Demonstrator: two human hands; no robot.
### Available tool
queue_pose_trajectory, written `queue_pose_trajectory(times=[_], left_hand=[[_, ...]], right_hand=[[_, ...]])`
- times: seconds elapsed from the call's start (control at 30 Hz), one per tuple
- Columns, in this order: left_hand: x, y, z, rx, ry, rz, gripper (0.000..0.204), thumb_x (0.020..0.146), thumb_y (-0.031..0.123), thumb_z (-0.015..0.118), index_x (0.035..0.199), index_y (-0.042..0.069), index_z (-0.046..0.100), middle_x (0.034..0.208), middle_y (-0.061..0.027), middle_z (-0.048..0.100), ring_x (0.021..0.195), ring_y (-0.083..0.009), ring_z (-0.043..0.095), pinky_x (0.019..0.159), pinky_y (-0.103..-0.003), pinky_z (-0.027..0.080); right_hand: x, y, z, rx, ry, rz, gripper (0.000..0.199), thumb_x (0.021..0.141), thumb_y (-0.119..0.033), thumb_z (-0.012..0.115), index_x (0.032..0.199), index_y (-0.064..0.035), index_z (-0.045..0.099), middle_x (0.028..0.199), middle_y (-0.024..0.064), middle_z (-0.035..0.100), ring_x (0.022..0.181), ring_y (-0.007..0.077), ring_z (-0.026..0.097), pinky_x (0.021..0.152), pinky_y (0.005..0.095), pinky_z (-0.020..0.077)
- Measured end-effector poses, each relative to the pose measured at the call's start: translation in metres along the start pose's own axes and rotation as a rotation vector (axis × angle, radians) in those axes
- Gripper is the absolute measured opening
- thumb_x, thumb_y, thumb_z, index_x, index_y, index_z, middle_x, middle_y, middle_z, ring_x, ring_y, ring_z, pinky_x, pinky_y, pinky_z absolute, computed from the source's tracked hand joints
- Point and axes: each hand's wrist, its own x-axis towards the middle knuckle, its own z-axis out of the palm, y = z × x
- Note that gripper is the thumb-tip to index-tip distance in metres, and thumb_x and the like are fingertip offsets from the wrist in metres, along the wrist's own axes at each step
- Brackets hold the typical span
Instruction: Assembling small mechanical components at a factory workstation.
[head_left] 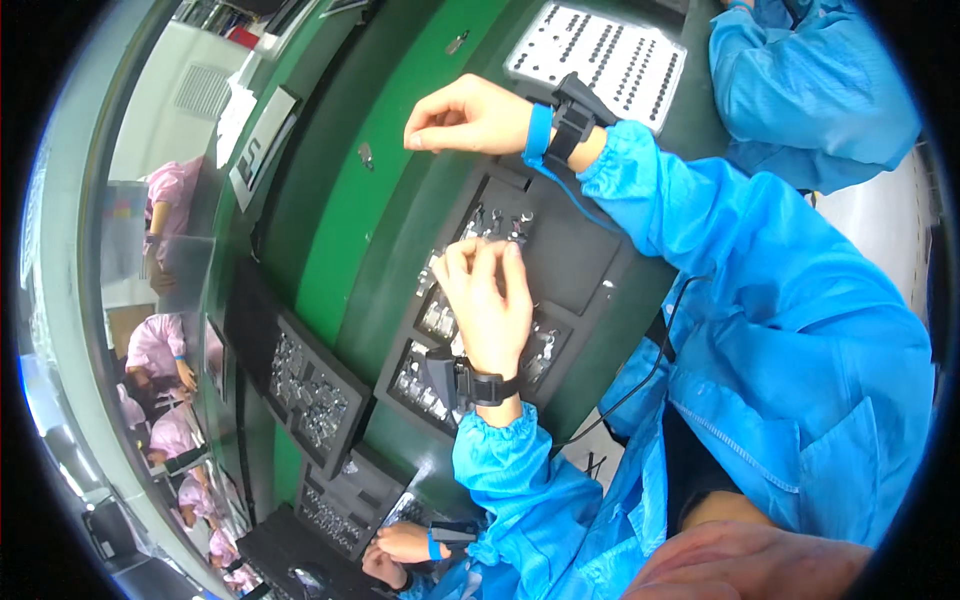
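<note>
Above a black compartment tray (572, 345), my left hand (490, 305) reaches in with bent fingers drawn together. Small shiny metal parts (515, 222) lie right by its fingertips; whatever is pinched there is too small to make out. My right hand (468, 118) hangs over the edge of the green strip (345, 215), fingers curled and thumb against the index finger. Its fingertips hide anything between them. One small metal part (367, 156) rests on the strip close to that hand, and another small metal part (457, 42) lies farther up. Both wrists wear black devices.
A white tray (672, 48) with rows of small dark pieces is beyond my right wrist. Another black tray (335, 425) of clear or metal parts stands at lower left. A co-worker's hands (400, 545) are at the bottom; another co-worker's blue sleeve (810, 95) is upper right.
</note>
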Motion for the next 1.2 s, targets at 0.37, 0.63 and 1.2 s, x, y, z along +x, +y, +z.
queue_pose_trajectory(times=[0.37, 0.63, 1.2], left_hand=[[-0.003, -0.014, 0.006, 0.317, -0.035, -0.077, 0.023, 0.081, 0.025, 0.077, 0.098, 0.011, 0.069, 0.105, -0.0129, 0.048, 0.1, -0.0333, 0.046, 0.088, -0.047, 0.04], [-0.005, -0.02, 0.015, 0.222, -0.036, -0.028, 0.025, 0.078, 0.023, 0.08, 0.096, 0.009, 0.069, 0.103, -0.0106, 0.049, 0.103, -0.0319, 0.046, 0.089, -0.047, 0.04], [-0.007, -0.038, -0.043, -0.023, -0.078, -0.071, 0.018, 0.079, 0.011, 0.077, 0.092, 0.001, 0.071, 0.095, -0.0093, 0.061, 0.087, -0.0242, 0.061, 0.077, -0.034, 0.051]], right_hand=[[-0.022, -0.034, -0.02, 0.174, 0.038, 0.041, 0.019, 0.095, -0.018, 0.069, 0.106, -0.0032, 0.073, 0.077, -0.0017, 0.063, 0.064, 0.0025, 0.05, 0.053, 0.0209, 0.0374], [-0.073, -0.053, -0.135, -0.164, 0.291, 0.19, 0.011, 0.093, -0.011, 0.066, 0.096, -0.0017, 0.072, 0.085, 0.0033, 0.069, 0.073, 0.0112, 0.063, 0.066, 0.0258, 0.0504], [-0.051, 0.061, -0.184, -0.927, 0.012, 0.198, 0.025, 0.09, -0.022, 0.066, 0.109, -0.0068, 0.073, 0.104, 0.0137, 0.071, 0.095, 0.0267, 0.069, 0.086, 0.0362, 0.0537]])
